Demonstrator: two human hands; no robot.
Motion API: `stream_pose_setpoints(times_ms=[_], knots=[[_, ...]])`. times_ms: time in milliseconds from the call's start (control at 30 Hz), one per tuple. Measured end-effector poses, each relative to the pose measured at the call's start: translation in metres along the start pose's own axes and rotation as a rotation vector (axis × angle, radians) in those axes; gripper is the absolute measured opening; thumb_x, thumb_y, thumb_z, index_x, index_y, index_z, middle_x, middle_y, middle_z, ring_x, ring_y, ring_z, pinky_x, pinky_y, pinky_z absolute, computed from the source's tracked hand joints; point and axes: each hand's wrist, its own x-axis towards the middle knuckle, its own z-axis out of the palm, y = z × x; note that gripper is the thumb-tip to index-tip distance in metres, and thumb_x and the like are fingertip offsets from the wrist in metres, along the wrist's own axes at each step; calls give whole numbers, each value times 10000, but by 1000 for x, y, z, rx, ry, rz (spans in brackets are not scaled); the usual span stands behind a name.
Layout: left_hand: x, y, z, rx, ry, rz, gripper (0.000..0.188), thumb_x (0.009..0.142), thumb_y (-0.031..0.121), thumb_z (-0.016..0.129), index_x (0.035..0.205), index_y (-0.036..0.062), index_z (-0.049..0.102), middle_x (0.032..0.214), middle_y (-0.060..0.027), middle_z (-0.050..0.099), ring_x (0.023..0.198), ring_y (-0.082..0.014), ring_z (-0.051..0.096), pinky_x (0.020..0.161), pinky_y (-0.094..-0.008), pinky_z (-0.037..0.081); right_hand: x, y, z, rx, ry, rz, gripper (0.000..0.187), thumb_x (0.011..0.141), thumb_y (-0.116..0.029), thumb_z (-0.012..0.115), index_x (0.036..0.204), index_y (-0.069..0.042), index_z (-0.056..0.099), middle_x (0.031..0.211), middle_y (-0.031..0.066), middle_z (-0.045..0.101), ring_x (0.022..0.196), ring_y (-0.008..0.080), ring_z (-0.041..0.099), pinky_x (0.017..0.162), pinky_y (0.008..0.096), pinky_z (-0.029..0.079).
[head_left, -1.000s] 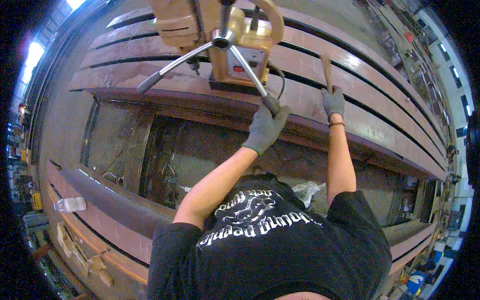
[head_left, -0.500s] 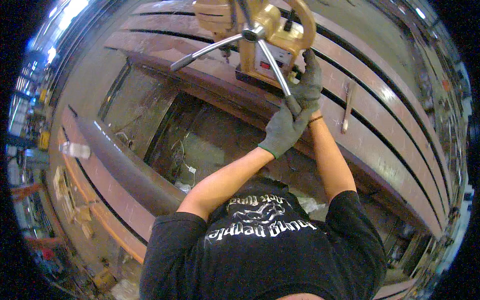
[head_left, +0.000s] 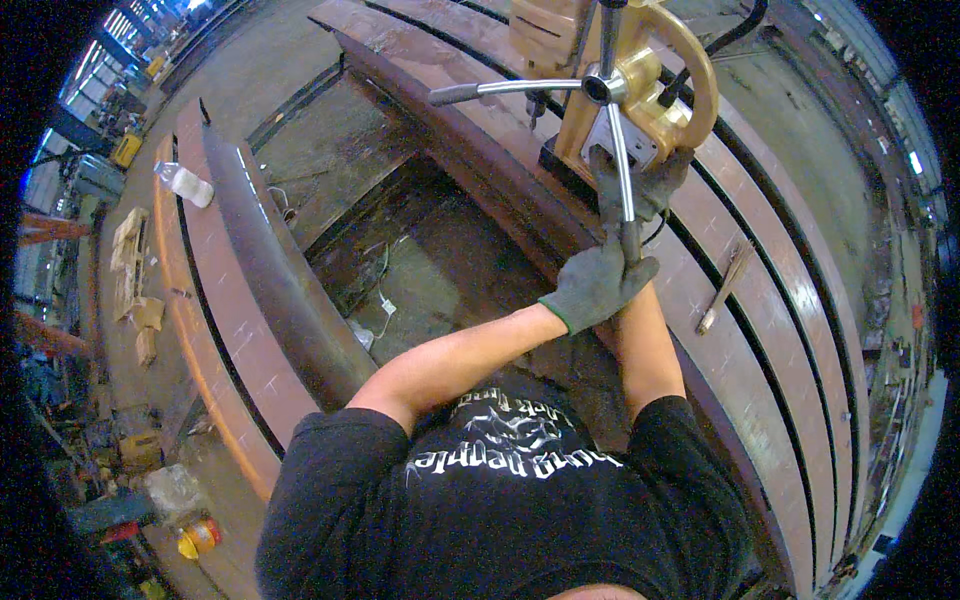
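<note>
A gold magnetic drill (head_left: pixel 545 45) stands on brown steel beams (head_left: pixel 690 275) ahead of me. Three spokes branch from its hub, and the lowest, the feed handle (head_left: pixel 622 165), points toward me. My left hand (head_left: pixel 590 285), in a grey glove, is closed round the end of that handle, its thumb on the right side. Behind the handle, my gloved right hand (head_left: pixel 645 190) reaches up to the drill. One digit touches the control panel (head_left: pixel 640 148), while the other fingers spread along the housing's right side, below the curved carrying handle (head_left: pixel 705 85). The switch under that digit is hidden.
A thin wooden stick (head_left: pixel 722 295) lies on the right-hand beams. To the left, a clear plastic bottle (head_left: pixel 185 185) rests on another beam (head_left: pixel 265 345). A dark cable (head_left: pixel 740 30) runs off behind the drill. Wood scraps (head_left: pixel 130 250) lie on the left floor.
My view has shifted, so the drill sits farther right. My right hand has gone from the drill's side to its front panel. My left hand has come down round the feed handle's end.
</note>
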Motion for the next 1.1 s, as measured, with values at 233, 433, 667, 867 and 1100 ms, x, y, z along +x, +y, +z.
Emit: stream_pose_setpoints(times_ms=[233, 433, 667, 867, 1100], knots=[[5, 5, 1, 11, -62, -35, 715, 963, 632, 550, 1204, -41, 531, 790, -250, 701, 726, -471, 701, 632, -574, 555, 12, 66, -40, 391, -137, 288, 516, 978, -210, 692, 1423, 1, 540, 1202, 141, 684, 1083, 244, 655, 936, 355, 545], [-1, -29, -2, 48, -206, 79, 540, 1001, 559, 493, 1147, 67, 663, 992, -240, 729, 878, -464, 701, 751, -561, 567, 30, -61, -79, 23, -901, 428, 573, 1053, -428, 557, 1451, -18, 530, 1165, 169, 735, 1068, 262, 712, 864, 374, 547], [80, -18, -218, 25, 153, 316, 367, 948, 360, 674, 874, 5, 729, 892, -219, 719, 817, -327, 698, 774, -441, 539, -10, -64, -45, -348, -476, 339, 433, 1038, -433, 550, 1132, -12, 579, 917, 317, 672, 878, 520, 656, 694, 570, 488], [246, 23, -324, -425, 512, 383, 407, 1082, 442, 521, 1231, 75, 616, 1087, -87, 652, 994, -173, 633, 738, -328, 557, -51, -29, 16, -396, -194, 274, 407, 1024, -369, 578, 1200, -2, 585, 836, 285, 669, 709, 502, 637, 577, 578, 478], [341, -19, -296, -831, 16, 584, 532, 1087, 475, 498, 1420, 65, 556, 1308, -82, 630, 1210, -171, 555, 1058, -343, 449, -57, -20, 35, -367, -76, 223, 364, 1018, -378, 605, 1086, -20, 617, 824, 265, 677, 712, 483, 644, 594, 554, 484]])
